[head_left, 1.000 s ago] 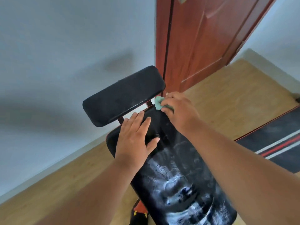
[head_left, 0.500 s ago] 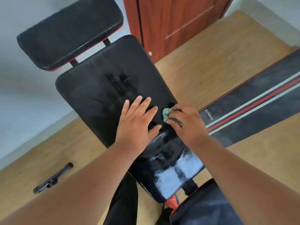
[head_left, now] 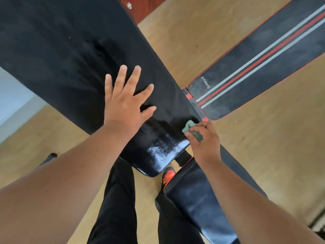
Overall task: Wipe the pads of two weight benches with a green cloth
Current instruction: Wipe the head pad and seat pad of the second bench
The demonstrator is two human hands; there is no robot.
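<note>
A long black back pad (head_left: 66,59) of the near weight bench slopes from the upper left down to the middle, its lower end shiny and wet. My left hand (head_left: 124,101) presses flat on it with fingers spread. At the pad's lower right edge my right hand (head_left: 204,140) grips a crumpled green cloth (head_left: 190,129). Below it lies the bench's black seat pad (head_left: 193,205). A second bench pad (head_left: 263,60), black with red and grey stripes, reaches to the upper right.
Wooden floor (head_left: 281,147) surrounds the benches. A red-brown door (head_left: 140,6) stands at the top. My black-trousered legs (head_left: 116,199) and an orange shoe (head_left: 168,175) are below the pad. A dark bar (head_left: 49,157) lies on the floor at left.
My right hand has dragged the cloth down the back pad from its top end to its lower right edge. The view has tilted downward. My left hand stays flat on the pad.
</note>
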